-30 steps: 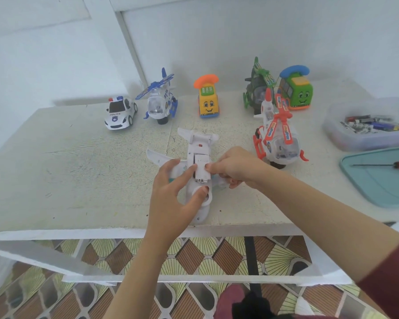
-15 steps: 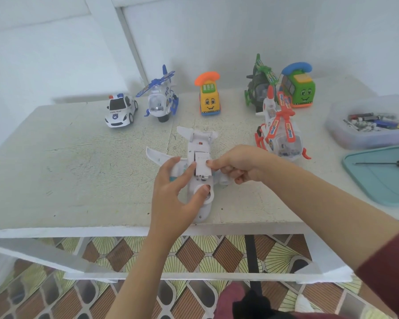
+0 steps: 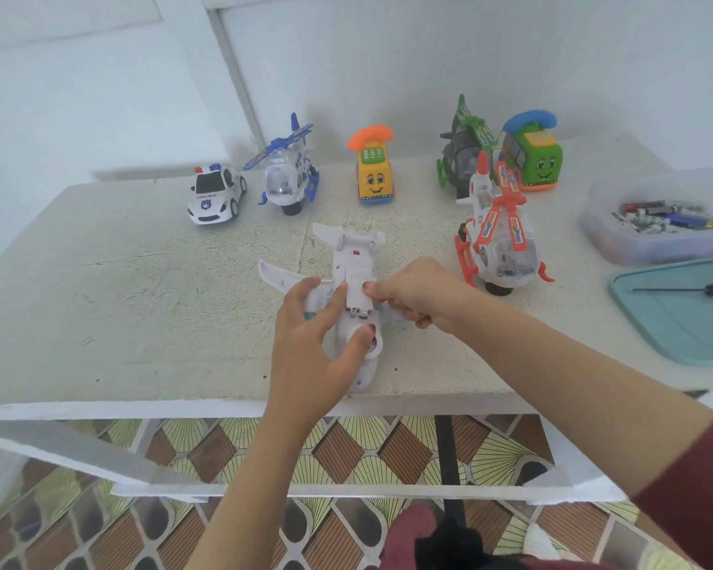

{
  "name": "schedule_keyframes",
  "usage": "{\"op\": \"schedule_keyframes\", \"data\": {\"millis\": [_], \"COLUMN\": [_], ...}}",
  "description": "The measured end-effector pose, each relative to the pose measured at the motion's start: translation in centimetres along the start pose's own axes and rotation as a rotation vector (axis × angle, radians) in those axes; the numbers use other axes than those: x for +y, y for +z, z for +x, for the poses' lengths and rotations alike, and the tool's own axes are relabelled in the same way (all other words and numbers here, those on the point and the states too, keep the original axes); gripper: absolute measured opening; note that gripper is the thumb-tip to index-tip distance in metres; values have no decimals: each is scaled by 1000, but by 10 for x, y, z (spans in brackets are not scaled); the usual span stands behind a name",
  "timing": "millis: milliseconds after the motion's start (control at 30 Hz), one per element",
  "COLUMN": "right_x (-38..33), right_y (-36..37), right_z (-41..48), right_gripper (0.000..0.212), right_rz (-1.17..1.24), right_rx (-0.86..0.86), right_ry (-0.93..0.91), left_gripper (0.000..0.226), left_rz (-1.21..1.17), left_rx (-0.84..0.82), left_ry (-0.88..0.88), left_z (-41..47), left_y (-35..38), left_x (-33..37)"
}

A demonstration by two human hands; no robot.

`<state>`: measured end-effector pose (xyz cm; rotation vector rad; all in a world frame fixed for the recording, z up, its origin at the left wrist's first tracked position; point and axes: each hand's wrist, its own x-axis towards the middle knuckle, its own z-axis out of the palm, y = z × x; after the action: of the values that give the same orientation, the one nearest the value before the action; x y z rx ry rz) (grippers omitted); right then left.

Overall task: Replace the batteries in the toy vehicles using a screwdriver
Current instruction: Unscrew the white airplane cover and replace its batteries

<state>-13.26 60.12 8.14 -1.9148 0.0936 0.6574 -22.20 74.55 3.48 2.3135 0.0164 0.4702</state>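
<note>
my left grip [image 3: 305,355] curls round upturned white plastic toy plane [image 3: 355,248]; right grip [image 3: 420,294] pinches its white battery cover [image 3: 357,288]. i'd pin plane, work cover squarely.

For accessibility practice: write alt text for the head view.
Left hand and right hand hold an upturned white toy airplane, fingers at its battery cover. Other toy vehicles stand behind; a screwdriver lies on a teal tray.

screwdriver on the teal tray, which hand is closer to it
Right. The right hand pinches the battery cover of the white toy plane, with the screwdriver farther right on the teal tray. The left hand holds the plane's other side, farther away.
</note>
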Motion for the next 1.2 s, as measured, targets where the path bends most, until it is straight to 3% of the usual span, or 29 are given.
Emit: {"op": "schedule_keyframes", "data": {"millis": [400, 533, 733, 1200], "right_x": [13, 14, 8, 20], "right_y": [14, 11, 5, 11], "right_z": [1, -4, -12, -12], "right_gripper": [34, 31, 22, 25], "right_rz": [-262, -227, -208, -92], "right_rx": [219, 159, 12, 108], "right_ry": [-245, -251, -245, -274], "left_gripper": [109, 106, 97, 91], "left_rz": [-16, -22, -111, -142], "left_rx": [-153, -158, -71, -110], "left_ry": [-83, -198, -152, -165], "left_z": [-16, -26, -26, -14], "left_y": [0, 7, 17, 17], "left_x": [-1, 4, 4, 5]}}
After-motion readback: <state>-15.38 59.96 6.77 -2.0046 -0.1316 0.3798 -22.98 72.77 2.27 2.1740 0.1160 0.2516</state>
